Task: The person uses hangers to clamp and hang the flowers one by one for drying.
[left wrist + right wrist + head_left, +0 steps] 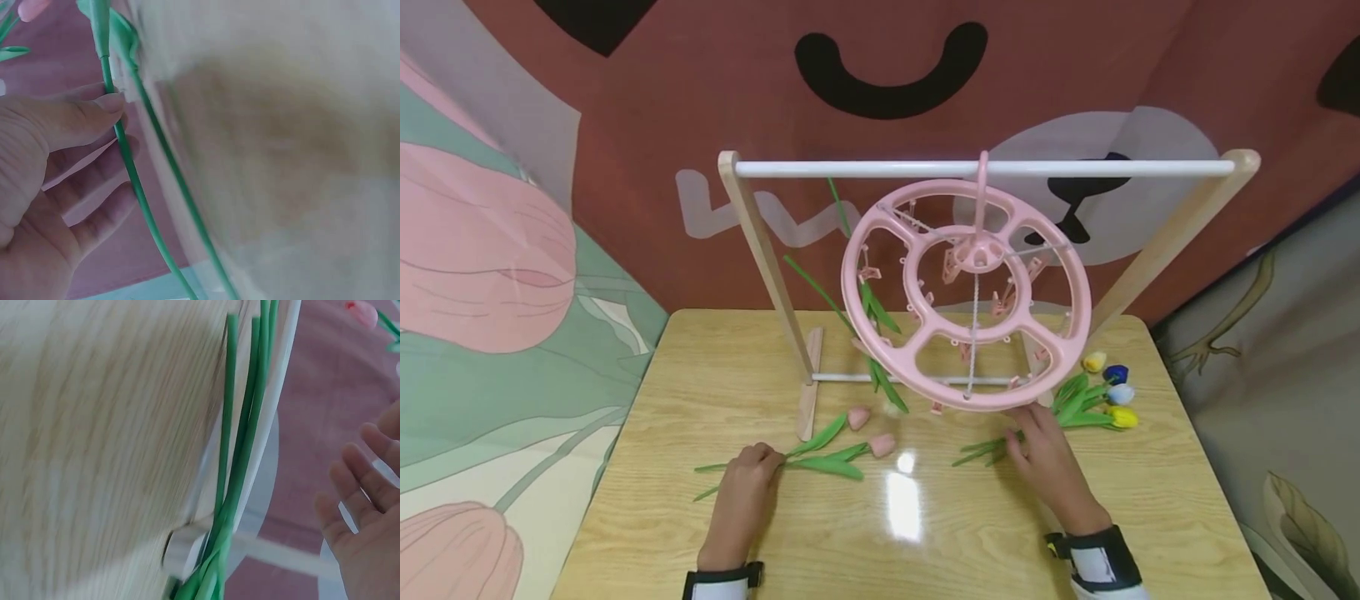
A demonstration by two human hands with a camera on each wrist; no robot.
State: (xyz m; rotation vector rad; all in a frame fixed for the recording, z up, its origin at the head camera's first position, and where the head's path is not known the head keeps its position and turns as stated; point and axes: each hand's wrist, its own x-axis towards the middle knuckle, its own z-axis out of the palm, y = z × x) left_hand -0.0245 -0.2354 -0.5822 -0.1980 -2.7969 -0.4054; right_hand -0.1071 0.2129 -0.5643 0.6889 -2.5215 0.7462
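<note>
Hands at artificial tulip stems on a wooden table, under a hanging pink peg hanger

The left hand (747, 483) had its thumb and curled fingers around the stems of two pink tulips (871, 446) lying on the table (925, 533); the right hand (1048, 462) lay with fingers loosely extended on the stems of a mixed tulip bunch (1101, 396), gripping nothing, just below the round clip hanger (966, 292) hung from the white rail (985, 168)
</note>
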